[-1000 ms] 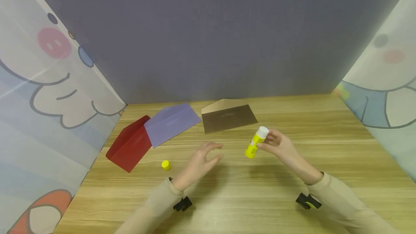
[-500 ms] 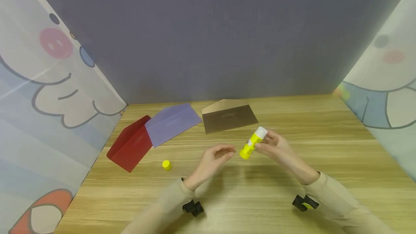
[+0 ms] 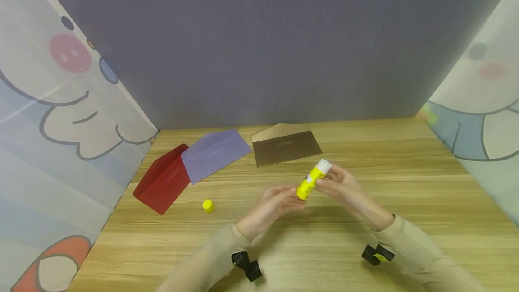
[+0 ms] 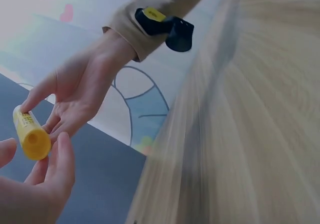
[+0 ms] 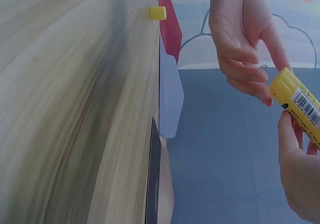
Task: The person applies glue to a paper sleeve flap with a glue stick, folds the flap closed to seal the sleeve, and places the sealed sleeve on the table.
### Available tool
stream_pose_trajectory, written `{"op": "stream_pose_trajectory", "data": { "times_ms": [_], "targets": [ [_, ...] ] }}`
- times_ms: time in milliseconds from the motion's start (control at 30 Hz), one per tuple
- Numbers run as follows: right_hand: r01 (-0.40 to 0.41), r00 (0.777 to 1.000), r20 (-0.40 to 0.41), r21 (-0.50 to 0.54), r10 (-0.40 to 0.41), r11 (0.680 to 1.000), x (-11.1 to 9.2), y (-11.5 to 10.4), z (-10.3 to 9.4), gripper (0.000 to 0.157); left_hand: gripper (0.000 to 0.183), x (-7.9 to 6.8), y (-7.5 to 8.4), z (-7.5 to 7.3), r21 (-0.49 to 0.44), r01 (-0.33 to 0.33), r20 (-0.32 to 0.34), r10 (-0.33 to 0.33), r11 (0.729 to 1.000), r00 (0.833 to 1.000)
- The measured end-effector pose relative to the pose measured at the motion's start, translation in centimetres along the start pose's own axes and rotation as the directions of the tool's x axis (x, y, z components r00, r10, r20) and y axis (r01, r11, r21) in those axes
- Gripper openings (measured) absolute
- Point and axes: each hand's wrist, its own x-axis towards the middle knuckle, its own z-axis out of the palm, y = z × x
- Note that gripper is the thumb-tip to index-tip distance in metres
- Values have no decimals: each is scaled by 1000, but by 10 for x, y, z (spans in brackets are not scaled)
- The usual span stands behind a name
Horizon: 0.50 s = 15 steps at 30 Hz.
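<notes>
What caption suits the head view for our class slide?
Right grip holds a glue stick, left grip at its yellow end, over a table with three envelopes and a yellow cap.

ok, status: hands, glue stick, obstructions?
Right hand grips glue stick, tilted above table. Left hand at its yellow end, contact unclear. Yellow cap on table. Nothing seen blocking them.

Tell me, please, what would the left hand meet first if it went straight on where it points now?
Most likely the yellow tube held by the right hand. In the head view, the left hand points at its lower end; whether the two touch is unclear.
</notes>
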Motion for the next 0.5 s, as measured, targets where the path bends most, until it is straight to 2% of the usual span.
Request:
{"op": "stream_pose_trajectory", "data": {
  "times_ms": [200, 333, 500],
  "targets": [
    [-11, 1000, 6, 8, 11, 1000, 0, 1, 0, 58, 34, 1, -2, 2, -122, 67, 64, -59, 990, 996],
    [-6, 1000, 16, 35, 5, 999, 1, 2, 0, 46, 37, 3, -2, 2, -195, 126, 45, -120, 973, 992],
    [-10, 1000, 17, 43, 9, 999, 1, 2, 2, 39, 36, 3, -2, 3, -226, 123, 22, -121, 966, 992]
  ]
}}
